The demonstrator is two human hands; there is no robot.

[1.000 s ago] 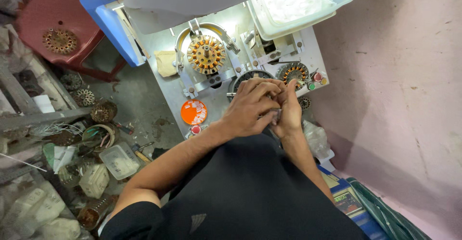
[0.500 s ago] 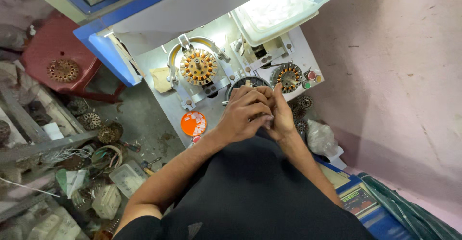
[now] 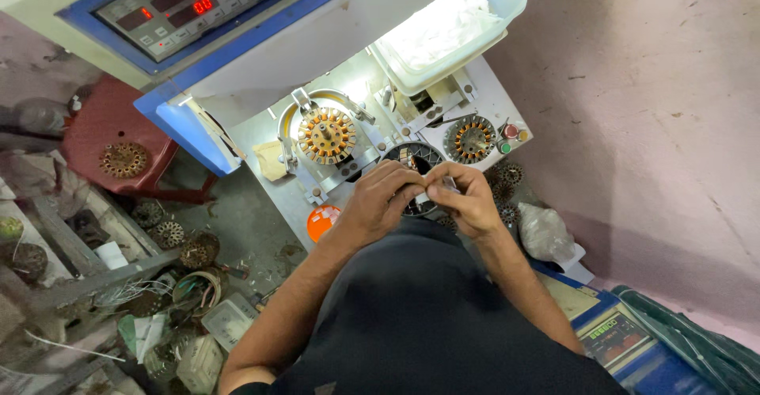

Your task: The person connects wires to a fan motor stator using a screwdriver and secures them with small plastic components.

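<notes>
Hands (image 3: 427, 197) lower, over stator (image 3: 417, 157)

Dark charcoal short-sleeved shirt, plain fabric, soft folds across the front, sleeve hem visible at bottom left, both forearms bare from sleeve down, left hand (image 3: 385, 201) and right hand (image 3: 469, 199) bare, no gloves, no watch or rings visible
</notes>
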